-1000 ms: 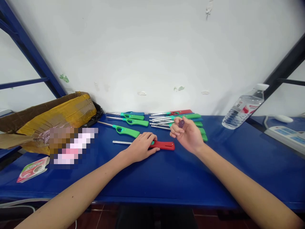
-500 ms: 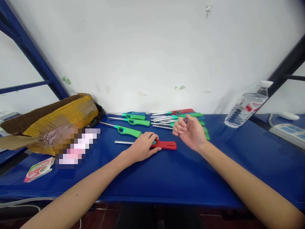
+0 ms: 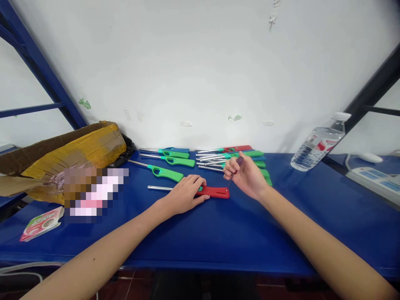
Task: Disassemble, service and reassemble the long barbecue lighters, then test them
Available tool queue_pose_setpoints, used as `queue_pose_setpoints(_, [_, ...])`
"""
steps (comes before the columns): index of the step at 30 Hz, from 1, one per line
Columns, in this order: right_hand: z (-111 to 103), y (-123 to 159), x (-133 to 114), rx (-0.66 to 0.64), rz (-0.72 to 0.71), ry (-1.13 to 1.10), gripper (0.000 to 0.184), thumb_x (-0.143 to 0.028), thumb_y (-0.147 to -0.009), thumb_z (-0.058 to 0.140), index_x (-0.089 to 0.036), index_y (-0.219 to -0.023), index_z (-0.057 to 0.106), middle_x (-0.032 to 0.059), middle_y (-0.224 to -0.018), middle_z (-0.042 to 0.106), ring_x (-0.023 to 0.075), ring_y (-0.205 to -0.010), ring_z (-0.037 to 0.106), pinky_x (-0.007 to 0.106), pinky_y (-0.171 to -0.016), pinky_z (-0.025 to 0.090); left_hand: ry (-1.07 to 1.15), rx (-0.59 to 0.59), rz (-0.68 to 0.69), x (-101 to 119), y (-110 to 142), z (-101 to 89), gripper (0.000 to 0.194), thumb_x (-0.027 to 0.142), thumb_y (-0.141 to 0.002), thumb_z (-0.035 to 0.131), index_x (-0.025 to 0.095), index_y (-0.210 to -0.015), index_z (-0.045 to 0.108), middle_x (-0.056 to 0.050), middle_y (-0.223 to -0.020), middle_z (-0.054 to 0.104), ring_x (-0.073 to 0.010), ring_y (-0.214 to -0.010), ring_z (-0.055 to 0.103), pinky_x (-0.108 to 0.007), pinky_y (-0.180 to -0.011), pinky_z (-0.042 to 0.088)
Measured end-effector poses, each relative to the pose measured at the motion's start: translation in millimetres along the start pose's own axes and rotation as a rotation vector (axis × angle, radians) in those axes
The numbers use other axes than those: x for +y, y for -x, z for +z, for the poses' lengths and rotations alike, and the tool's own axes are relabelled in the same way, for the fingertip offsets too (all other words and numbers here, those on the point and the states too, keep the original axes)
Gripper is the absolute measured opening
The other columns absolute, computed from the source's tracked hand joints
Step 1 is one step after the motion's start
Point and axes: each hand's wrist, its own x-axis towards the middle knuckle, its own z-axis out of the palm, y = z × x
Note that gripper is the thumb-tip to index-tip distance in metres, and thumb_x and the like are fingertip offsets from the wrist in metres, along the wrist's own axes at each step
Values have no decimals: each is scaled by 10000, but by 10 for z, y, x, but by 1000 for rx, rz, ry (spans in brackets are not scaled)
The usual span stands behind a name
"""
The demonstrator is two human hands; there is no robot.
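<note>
A red long-nosed gas lighter lies on the blue table, its metal barrel pointing left. My left hand is over its trigger area, fingers wrapped on it and holding it against the table. In my right hand is a small screwdriver with a dark purple handle, held tilted. Its thin shaft slopes down to the butt end of the red lighter, where the tip touches or nearly touches; I cannot tell which. Just beyond my left hand lies a green lighter, barrel to the left.
Two more lighters lie at the back left of centre. A pile of several lighters lies behind my right hand. A taped cardboard box and a torn packet are left; a water bottle and power strip are right.
My right hand has tilted the screwdriver, so its shaft now shows, reaching down to the red lighter's butt end. My left hand stays on the lighter. The view shifted slightly and back.
</note>
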Motion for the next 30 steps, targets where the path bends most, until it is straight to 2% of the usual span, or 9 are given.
queue_pose_setpoints(4, [-2,4,26,-4,-102,114,614,-663,-863,490,-212,-466,364,6,-617,384,160,-596,461,298,-574,415,-2,10,-1,-5,2,10,225,391,-935,562,209,-1060,521,-85,-1119,591,-259,-1066,540,-386,-912,445])
queue_pose_setpoints(8, [-7,12,18,-15,-125,155,639,-714,-835,476,-212,-456,358,14,-632,405,169,-610,491,306,-574,428,1,19,3,-13,3,21,230,392,-932,564,209,-1066,522,-88,-1122,592,-263,-1078,539,-392,-922,444])
queue_pose_setpoints(10, [-13,7,-1,-3,-113,172,590,-662,-830,536,-206,-478,412,9,-637,410,162,-606,490,296,-562,427,1,16,2,-10,2,17,229,388,-931,568,210,-1066,521,-88,-1127,591,-264,-1078,539,-392,-921,444])
queue_pose_setpoints(15, [-41,-9,-46,84,-151,103,289,-460,-772,716,-210,-684,599,-4,-752,491,139,-641,497,268,-561,426,-1,-9,-14,16,-3,-9,219,374,-930,580,207,-1055,512,-79,-1126,590,-260,-1064,543,-391,-924,445])
queue_pose_setpoints(19, [-52,-17,-40,79,-166,125,301,-468,-774,735,-204,-686,620,-3,-736,517,139,-661,502,269,-601,435,-6,-24,-21,18,-5,-18,222,373,-933,577,203,-1058,509,-86,-1144,583,-267,-1079,537,-389,-919,446])
queue_pose_setpoints(22, [-57,-30,-29,67,-122,106,379,-538,-818,669,-212,-652,570,-4,-653,498,156,-656,507,286,-640,440,-13,-26,-20,17,-4,-19,226,376,-935,575,203,-1062,504,-86,-1147,580,-266,-1086,533,-388,-924,443])
queue_pose_setpoints(26, [-85,-43,-32,111,-46,-26,462,-599,-841,597,-223,-611,457,-15,-602,448,162,-620,498,290,-618,427,-20,-32,-19,20,1,-19,230,375,-937,572,203,-1074,503,-87,-1144,577,-266,-1092,528,-385,-925,442])
queue_pose_setpoints(30, [-94,-29,-45,65,-58,-95,526,-581,-863,554,-211,-549,353,-17,-596,396,145,-573,450,282,-578,406,-14,-22,-12,20,3,-15,223,371,-934,577,203,-1061,504,-83,-1135,581,-261,-1074,535,-384,-923,441])
